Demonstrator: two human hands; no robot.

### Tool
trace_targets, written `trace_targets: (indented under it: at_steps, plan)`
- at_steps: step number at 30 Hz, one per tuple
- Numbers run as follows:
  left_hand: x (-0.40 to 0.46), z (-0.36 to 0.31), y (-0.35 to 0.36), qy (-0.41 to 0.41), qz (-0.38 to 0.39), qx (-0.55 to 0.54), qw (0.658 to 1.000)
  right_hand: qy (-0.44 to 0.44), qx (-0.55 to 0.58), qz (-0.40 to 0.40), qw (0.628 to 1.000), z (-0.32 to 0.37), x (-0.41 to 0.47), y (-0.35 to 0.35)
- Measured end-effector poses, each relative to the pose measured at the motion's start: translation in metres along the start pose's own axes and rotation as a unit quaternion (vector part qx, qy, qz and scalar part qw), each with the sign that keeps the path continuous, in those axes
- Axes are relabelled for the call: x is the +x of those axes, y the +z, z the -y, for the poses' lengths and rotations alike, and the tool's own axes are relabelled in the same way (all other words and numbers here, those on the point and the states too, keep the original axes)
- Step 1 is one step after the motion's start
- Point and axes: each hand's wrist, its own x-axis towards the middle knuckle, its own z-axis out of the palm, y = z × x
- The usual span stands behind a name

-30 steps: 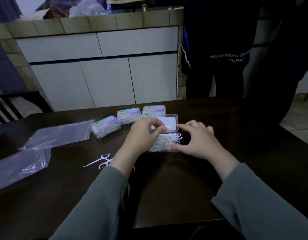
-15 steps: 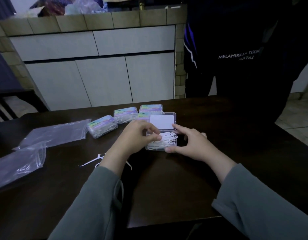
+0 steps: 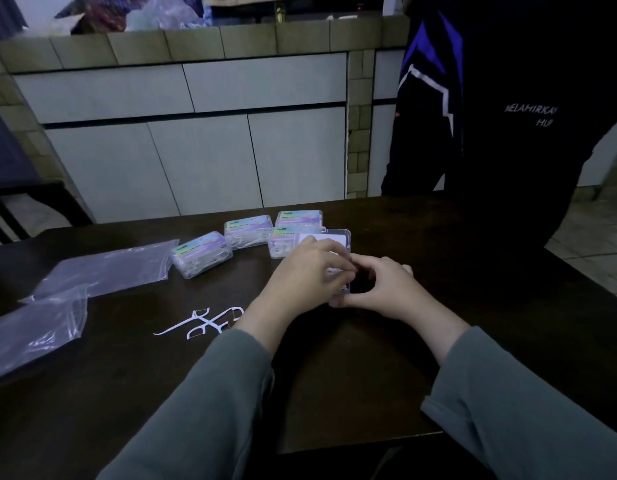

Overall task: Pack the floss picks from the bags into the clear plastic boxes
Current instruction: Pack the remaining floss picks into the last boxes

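- Left hand (image 3: 305,271): we record it lying over the open clear plastic box (image 3: 338,237), fingers curled down into the tray; white floss picks in the box (image 3: 331,270) show just under the fingertips. We cannot tell whether the fingers pinch the picks or only press on them.
- Right hand (image 3: 379,289): we record it at the right side of the same box, thumb along the near edge and fingers curled round the far side, holding the tray on the dark wooden tabletop (image 3: 334,375). The two hands touch or nearly touch over the box.
- Open clear plastic box: lid up at the rear, with a white card panel visible; tray mostly hidden beneath both hands.
- Closed clear plastic boxes with pastel labels, four counted: one to the left (image 3: 201,254), one in the middle (image 3: 248,232), one at the rear (image 3: 300,218), one directly left of the open lid (image 3: 282,244), partly covered by the left hand. All show white picks inside.
- Loose white floss picks (image 3: 203,322): a small crossed cluster on the tabletop, just left of the left wrist.
- Clear plastic zip bags, two: one flat at the rear left (image 3: 102,270), one nearer at the left edge (image 3: 33,336) with a few picks inside.
- Grey-green sleeves (image 3: 213,403) cover both forearms.
- Person in dark clothing (image 3: 507,116) stands beyond the far right of the tabletop.
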Motion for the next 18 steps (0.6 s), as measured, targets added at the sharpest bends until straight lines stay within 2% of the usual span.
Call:
trace_targets:
  at_steps: [7,12,14,18]
  plan:
    - [-0.006,0.007,0.000,0.001,-0.047,-0.022,0.999,0.009,-0.007,-0.002,1.000,0.000,0.000,0.000]
    - [-0.012,0.019,-0.015,-0.047,-0.058,-0.111,0.991,0.035,-0.010,0.007,0.999,0.000,0.000,0.000]
    - [-0.019,0.031,-0.026,-0.082,-0.056,-0.154,0.983,0.041,-0.019,0.004,0.999,-0.002,0.001,0.002]
    - [-0.028,0.044,-0.029,-0.094,-0.025,-0.149,0.984,0.056,-0.021,0.003,0.998,-0.003,0.005,0.004]
